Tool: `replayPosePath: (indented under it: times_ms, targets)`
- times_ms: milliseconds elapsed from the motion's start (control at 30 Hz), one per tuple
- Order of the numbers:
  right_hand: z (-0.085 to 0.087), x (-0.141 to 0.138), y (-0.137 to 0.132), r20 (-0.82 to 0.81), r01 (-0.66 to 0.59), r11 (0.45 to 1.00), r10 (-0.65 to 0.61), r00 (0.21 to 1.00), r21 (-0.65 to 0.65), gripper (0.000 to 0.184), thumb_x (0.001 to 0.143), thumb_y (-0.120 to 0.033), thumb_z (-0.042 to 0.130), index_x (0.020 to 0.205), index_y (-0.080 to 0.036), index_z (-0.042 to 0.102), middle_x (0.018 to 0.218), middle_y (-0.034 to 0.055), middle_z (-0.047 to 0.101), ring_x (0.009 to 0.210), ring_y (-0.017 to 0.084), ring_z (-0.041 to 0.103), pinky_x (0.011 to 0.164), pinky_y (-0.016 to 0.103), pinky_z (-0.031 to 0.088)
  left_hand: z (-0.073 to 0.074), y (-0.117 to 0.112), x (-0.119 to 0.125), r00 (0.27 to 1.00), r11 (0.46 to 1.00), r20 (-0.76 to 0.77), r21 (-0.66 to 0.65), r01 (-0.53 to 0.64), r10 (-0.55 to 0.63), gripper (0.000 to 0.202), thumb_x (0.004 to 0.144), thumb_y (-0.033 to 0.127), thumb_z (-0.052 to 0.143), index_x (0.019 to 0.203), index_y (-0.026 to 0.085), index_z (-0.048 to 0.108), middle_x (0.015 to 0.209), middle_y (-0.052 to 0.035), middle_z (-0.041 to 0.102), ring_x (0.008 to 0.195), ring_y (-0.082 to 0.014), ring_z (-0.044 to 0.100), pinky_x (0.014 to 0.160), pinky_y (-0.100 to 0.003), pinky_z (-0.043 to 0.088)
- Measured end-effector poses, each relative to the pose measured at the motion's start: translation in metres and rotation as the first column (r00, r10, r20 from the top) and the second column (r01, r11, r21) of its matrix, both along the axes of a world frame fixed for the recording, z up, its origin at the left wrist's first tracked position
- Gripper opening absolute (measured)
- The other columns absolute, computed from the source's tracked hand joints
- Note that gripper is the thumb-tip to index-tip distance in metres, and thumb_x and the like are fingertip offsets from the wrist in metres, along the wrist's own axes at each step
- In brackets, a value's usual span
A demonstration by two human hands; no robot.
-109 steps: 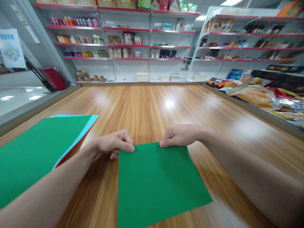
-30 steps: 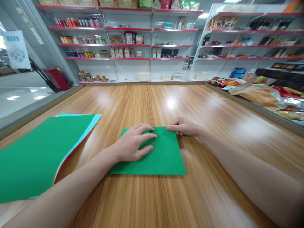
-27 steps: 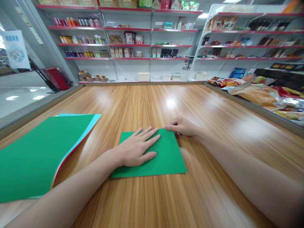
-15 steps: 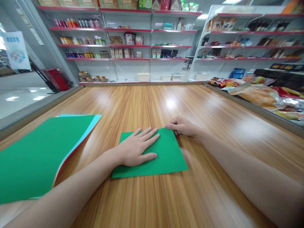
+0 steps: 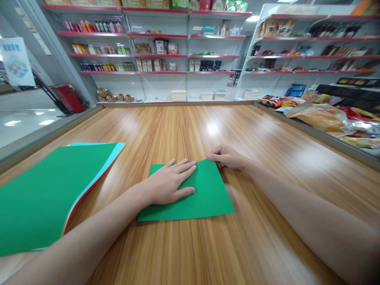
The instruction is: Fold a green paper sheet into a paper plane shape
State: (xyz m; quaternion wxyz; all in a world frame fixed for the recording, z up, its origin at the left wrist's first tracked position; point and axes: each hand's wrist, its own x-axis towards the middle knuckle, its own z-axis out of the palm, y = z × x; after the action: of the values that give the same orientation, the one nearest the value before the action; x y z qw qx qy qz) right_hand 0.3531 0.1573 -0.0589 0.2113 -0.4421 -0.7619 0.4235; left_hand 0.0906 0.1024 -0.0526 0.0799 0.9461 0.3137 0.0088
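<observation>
A green paper sheet, folded in half, lies flat on the wooden table in front of me. My left hand rests palm down on its left part, fingers stretched out and close together. My right hand sits at the sheet's far right corner, fingers curled, with thumb and forefinger pinching that corner.
A stack of coloured paper, green on top with blue and red under it, lies at the near left. Snack bags fill a bin along the table's right edge. Store shelves with goods stand behind the table.
The sheet, earlier held open by both hands at its far corners, now lies folded in half. In the last second my left hand flattened on it and slid slightly left.
</observation>
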Motion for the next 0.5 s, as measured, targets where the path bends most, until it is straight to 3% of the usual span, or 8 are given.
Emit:
replayPosePath:
  times_ms: [233, 500]
  targets:
    - [0.001, 0.001, 0.0, -0.001, -0.007, 1.0, 0.007, 1.0, -0.012, 0.047, 0.081, -0.055, 0.054, 0.055, -0.015, 0.053, 0.045, -0.001, 0.049, 0.04, 0.008, 0.042, 0.04, 0.022, 0.026, 0.006, -0.003, 0.001, 0.998, 0.997, -0.021, 0.055, -0.057, 0.058, 0.067, 0.094, 0.056, 0.033, 0.149, 0.018, 0.025, 0.154, -0.0045, 0.03, 0.143, -0.0335, 0.018, 0.112, -0.053, 0.022]
    - [-0.003, 0.004, 0.004, -0.013, -0.032, 0.999, 0.031, 0.999, -0.012, 0.048, 0.082, -0.054, 0.054, 0.055, -0.015, 0.054, 0.045, -0.0009, 0.049, 0.04, 0.008, 0.041, 0.039, 0.023, 0.025, 0.017, -0.014, 0.005, 0.976, 0.984, -0.125, 0.044, -0.174, 0.178, 0.067, 0.095, 0.053, 0.031, 0.149, 0.014, 0.025, 0.154, -0.0069, 0.029, 0.142, -0.036, 0.018, 0.111, -0.056, 0.024]
